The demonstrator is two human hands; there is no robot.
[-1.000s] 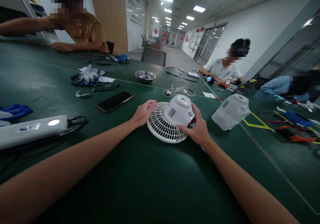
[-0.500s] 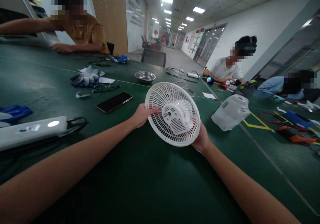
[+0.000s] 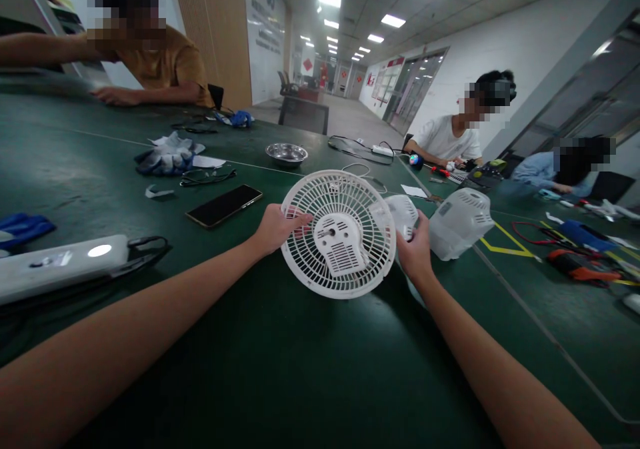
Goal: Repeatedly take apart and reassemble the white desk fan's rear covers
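while above the green table [image 3: 260, 355] the white grille [image 3: 345, 234] is held tilted up with the smaller white housing [image 3: 404, 215] behind its right edge, left hand [image 3: 271, 230] pinching the rim [image 3: 343, 295], right hand [image 3: 416, 250] wrapped on the housing, steady both and load rim, not thin ribs [image 3: 345, 192].
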